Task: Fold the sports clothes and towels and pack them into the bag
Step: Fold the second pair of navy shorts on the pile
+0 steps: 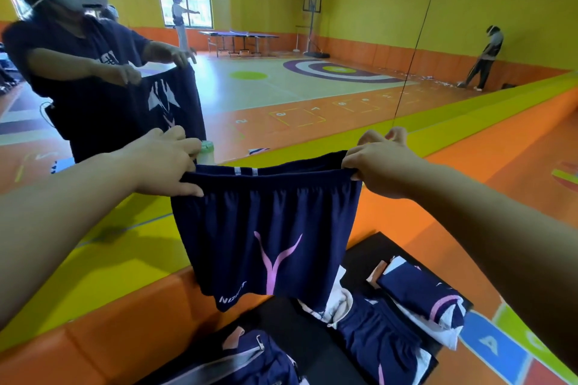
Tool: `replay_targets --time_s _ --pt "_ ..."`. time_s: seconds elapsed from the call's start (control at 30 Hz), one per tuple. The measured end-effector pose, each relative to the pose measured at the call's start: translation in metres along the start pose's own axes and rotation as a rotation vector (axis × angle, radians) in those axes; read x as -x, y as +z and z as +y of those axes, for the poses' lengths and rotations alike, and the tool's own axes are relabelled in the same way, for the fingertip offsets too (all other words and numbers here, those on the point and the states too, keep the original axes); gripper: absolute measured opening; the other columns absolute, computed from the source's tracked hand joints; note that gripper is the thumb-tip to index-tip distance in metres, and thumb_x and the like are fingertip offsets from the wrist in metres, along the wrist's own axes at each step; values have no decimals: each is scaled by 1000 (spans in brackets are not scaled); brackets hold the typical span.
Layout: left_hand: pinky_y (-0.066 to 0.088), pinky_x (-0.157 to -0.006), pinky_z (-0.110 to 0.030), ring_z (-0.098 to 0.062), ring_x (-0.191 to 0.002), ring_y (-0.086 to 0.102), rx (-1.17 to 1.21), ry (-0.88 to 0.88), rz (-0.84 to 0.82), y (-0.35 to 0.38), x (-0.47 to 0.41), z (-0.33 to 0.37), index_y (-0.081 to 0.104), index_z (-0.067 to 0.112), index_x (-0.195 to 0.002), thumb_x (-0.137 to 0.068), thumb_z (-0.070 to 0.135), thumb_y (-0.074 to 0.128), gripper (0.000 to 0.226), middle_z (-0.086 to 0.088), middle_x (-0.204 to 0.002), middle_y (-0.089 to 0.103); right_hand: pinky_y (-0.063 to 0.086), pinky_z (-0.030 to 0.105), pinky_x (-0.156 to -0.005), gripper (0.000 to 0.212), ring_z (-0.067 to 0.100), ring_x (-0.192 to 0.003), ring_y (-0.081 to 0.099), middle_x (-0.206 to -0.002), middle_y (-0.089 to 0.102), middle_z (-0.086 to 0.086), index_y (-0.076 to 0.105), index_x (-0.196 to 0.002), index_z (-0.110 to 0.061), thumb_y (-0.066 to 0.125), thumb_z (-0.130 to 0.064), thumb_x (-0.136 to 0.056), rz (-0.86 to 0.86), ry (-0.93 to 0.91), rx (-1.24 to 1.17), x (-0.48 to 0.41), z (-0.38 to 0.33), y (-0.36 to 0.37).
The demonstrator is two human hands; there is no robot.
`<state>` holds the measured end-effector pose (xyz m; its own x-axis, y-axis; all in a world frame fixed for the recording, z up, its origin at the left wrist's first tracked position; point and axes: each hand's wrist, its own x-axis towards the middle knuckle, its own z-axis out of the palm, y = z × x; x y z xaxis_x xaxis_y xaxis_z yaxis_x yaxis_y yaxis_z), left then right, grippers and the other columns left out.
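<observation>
I hold a pair of navy sports shorts [266, 228] with a pink Y mark up in the air by the waistband. My left hand [165, 162] pinches the left end of the band and my right hand [378, 166] pinches the right end. The shorts hang flat and spread between them. Below, on a black table [372, 253], lie a folded navy, white and pink shirt [422, 300] and more navy clothes [378, 341]. The navy bag [250, 359] with its zip open sits at the bottom edge.
A large wall mirror [344, 72] straight ahead reflects me and the sports hall. An orange and yellow padded ledge [93, 275] runs in front of the table. A small green-capped bottle [207, 151] stands behind my left hand.
</observation>
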<state>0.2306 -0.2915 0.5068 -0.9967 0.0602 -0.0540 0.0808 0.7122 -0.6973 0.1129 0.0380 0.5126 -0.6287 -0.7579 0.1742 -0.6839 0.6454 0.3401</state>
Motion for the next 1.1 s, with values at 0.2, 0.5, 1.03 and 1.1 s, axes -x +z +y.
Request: replay_targets --time_s 0.2,0.5,1.03,1.1 --pt "46 -79 -32 -20 -94 57 793 -27 172 -7 -7 10 67 17 -91 -79 61 48 49 0 -93 64 14 38 -77 38 17 -103 29 -112 59 -17 56 -112 -44 43 -12 -96 11 69 -170 -2 -6 2" --pt "23 -43 -22 -11 -44 27 1215 -125 348 -63 -21 40 39 9 -51 -79 33 66 45 -1 -50 31 40 23 -96 30 4 -109 55 -117 64 -12 61 -116 -23 66 -20 -87 -321 -107 -933 3 -66 5" --pt "35 -46 -10 -2 -57 53 790 29 -76 -19 -11 30 51 25 -57 -68 37 79 32 10 -59 56 34 31 -70 14 12 -72 43 -77 51 0 60 -89 -5 47 -3 -94 -45 84 -1120 -4 -26 10" --pt "39 -51 -15 1 -59 53 755 56 -141 -8 -13 33 51 28 -57 -63 43 80 34 10 -62 57 33 30 -67 28 10 -67 42 -72 49 -5 55 -78 -21 44 -2 -94 -15 64 -1015 -2 -19 -5"
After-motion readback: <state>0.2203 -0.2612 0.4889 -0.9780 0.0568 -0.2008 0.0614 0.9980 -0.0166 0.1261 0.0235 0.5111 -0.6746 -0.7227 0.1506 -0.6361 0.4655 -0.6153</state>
